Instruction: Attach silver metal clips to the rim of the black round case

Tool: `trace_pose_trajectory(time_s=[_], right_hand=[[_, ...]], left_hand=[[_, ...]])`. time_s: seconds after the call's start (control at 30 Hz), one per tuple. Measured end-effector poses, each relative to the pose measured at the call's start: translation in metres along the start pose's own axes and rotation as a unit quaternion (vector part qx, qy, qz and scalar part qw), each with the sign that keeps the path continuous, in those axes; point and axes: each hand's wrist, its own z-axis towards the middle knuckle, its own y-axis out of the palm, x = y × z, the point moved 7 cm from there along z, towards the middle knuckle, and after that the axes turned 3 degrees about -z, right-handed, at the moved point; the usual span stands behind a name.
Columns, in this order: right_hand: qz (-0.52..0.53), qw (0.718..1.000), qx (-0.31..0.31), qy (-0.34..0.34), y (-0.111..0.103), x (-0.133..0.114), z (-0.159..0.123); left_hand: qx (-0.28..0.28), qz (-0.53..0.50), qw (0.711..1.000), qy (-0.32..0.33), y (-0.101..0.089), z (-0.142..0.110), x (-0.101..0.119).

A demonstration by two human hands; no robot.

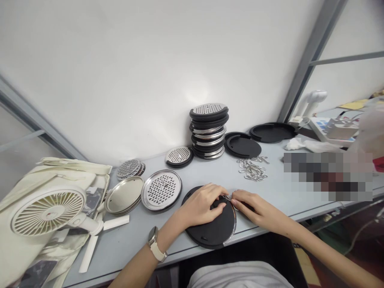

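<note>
A black round disc (207, 228) with small slots and a silvery rim at its right edge lies flat near the table's front edge. Across its top rests my left hand (205, 202), fingers bent and gripping it near the right rim. My right hand (249, 204) closes its thumb and fingers on a small wire clip (227, 197) at that same rim, partly hidden by the fingers. Beyond the hands lies a loose pile of wire clips (253, 170). Left of the disc is a round metal grater plate (161, 189) on a dark base.
A tall stack of black-rimmed grater discs (209, 132) stands by the wall, with a smaller grater disc (179, 156) beside it. Black round trays (243, 145) lie to its right. Plain metal plates (125, 194) and a white fan (49, 212) occupy the left side.
</note>
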Motion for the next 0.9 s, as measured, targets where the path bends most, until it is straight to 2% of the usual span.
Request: trace_pose_trajectory(time_s=[0.9], right_hand=[[0.009, 1.0, 0.002, -0.001, -0.0015, -0.0039, 0.0004]], left_hand=[[-0.001, 0.012, 1.0, 0.003, 0.0, -0.0011, -0.0007]])
